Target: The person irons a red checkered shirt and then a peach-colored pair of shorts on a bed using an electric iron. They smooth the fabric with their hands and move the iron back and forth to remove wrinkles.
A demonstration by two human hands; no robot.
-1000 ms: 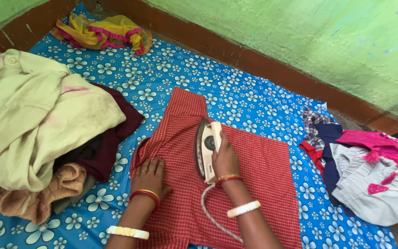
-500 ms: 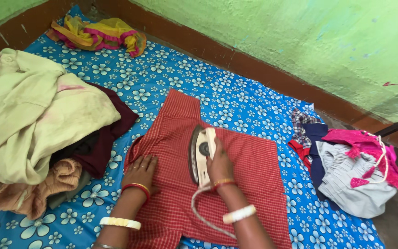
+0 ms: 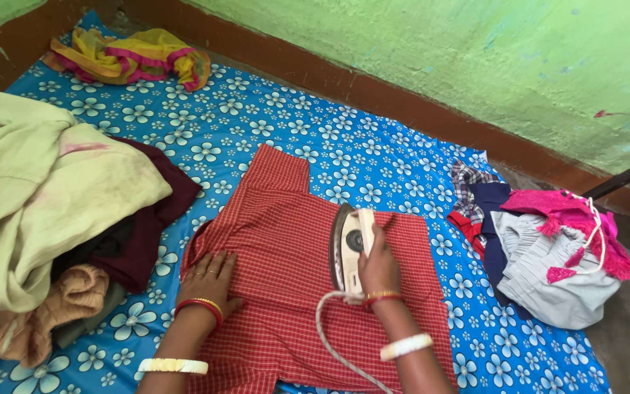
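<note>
1. The right hand (image 3: pixel 378 264) is clenched around the handle of a cream-coloured electric iron (image 3: pixel 350 248). The iron stands flat on the cloth, with its pointed end away from the person.
2. A pale cord (image 3: pixel 327 337) goes out from the back of the iron and curves down beside the right forearm.
3. The iron rests on a red checked shirt (image 3: pixel 286 255), which is spread flat on a blue sheet with white flowers (image 3: pixel 271 124). The iron is on the right part of the shirt, near its right edge.
4. The left hand (image 3: pixel 209 277) lies flat on the left part of the shirt, with the fingers stretched out and released; it presses the cloth and grasps nothing.
5. Both wrists carry red and gold bangles, and a pale bangle sits higher on each forearm.
6. At the left of the shirt there is a big heap of clothes (image 3: pixel 45 211): pale green cloth on top, dark maroon and tan pieces under it.
7. At the right, well apart from the iron, lies a smaller pile (image 3: pixel 548 255) with grey, pink, navy and checked pieces.
8. A yellow and pink cloth (image 3: pixel 129 58) lies crumpled at the far corner, near the green wall (image 3: pixel 475 66).
</note>
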